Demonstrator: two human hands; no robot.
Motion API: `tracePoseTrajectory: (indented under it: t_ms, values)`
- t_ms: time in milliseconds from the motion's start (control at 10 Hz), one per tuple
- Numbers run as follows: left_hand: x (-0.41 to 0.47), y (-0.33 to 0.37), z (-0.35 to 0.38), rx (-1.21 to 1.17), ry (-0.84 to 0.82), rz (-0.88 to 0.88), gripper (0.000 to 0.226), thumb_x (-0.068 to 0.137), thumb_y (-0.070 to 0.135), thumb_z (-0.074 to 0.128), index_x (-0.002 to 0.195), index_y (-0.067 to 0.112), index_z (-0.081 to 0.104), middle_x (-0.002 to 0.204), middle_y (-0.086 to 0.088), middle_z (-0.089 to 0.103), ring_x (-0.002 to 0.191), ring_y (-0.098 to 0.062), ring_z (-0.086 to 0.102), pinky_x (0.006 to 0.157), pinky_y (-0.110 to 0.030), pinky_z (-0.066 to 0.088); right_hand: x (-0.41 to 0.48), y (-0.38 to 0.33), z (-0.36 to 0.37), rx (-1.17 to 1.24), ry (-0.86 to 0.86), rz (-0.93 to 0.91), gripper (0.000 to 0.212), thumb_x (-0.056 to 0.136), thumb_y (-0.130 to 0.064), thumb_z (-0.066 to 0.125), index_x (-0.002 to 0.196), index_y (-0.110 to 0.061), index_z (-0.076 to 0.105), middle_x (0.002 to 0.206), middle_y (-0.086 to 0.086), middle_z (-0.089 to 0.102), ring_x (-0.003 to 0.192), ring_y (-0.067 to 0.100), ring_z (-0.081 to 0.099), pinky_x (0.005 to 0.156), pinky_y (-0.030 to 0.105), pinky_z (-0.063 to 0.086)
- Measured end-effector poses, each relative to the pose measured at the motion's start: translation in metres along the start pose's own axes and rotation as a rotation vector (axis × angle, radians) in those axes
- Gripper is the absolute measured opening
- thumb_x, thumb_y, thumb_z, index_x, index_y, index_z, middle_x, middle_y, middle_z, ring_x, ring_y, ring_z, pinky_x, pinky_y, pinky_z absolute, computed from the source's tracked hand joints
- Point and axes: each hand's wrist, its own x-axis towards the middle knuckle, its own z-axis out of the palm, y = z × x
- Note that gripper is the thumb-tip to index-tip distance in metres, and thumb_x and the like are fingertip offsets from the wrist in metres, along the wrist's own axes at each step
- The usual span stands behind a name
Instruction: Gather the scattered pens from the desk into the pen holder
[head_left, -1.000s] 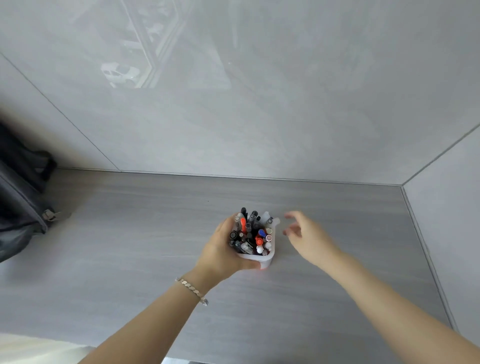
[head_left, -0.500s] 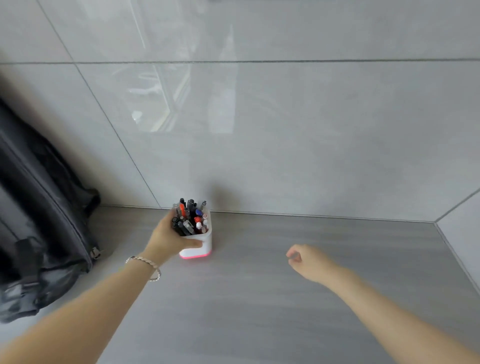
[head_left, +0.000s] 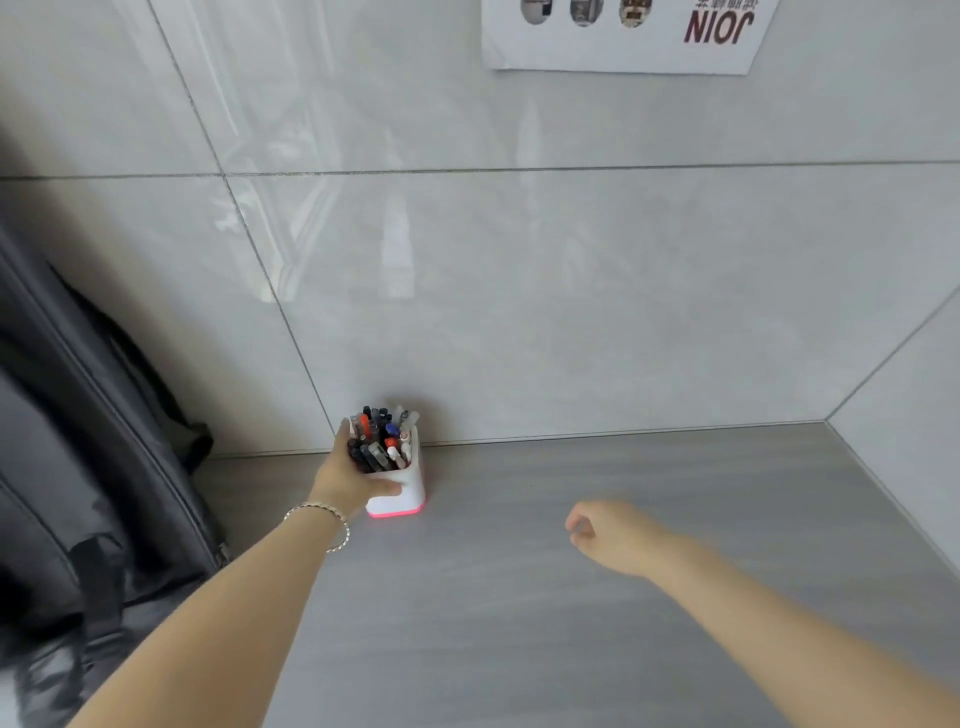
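**Holder at the back wall, bag at the left**

The pen holder (head_left: 402, 491) is stood on the bench (head_left: 571, 597), close against the tiled wall (head_left: 571, 312) behind it. The pens (head_left: 383, 439) are held upright inside it. A backpack (head_left: 88, 467) is leaned at the far left of the bench. A poster (head_left: 623, 36) is fixed high on the wall, up and to the right of the holder. The left hand (head_left: 350, 475) is wrapped around the holder's left side; the right hand (head_left: 610, 538) is held above the bench, well to the holder's right.

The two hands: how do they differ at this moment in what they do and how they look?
The left hand grips the white pen holder from its side, while the right hand holds nothing. The left hand's fingers wrap the holder; those of the right are loosely curled. The left wrist wears a silver bracelet; the right wrist is bare. Both reach forward over the grey desk.
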Motion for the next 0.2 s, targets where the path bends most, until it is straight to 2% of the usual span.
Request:
tracePoseTrajectory:
  t_ms: [100,200]
  values:
    - [-0.017,0.003,0.009,0.122,0.190,-0.102,0.095,0.075,0.000,0.067,0.144,0.012,0.004,0.134,-0.019,0.048,0.118,-0.037,0.050,0.092,-0.040,0.040,-0.011,-0.004,-0.005,-0.003,-0.014,0.011,0.029,0.092,-0.024,0.043,0.119,-0.018,0.053,0.127,0.003,0.058,0.115,0.022,0.054,0.094,0.027,0.042]
    - [-0.029,-0.005,0.027,0.306,0.231,-0.221,0.058,0.084,0.002,0.053,0.135,-0.003,0.027,0.123,-0.027,0.053,0.109,-0.040,0.054,0.085,-0.039,0.045,-0.020,-0.003,-0.011,-0.015,0.006,0.003,0.028,0.093,-0.022,0.044,0.119,-0.015,0.053,0.128,0.005,0.057,0.117,0.022,0.053,0.091,0.024,0.041]
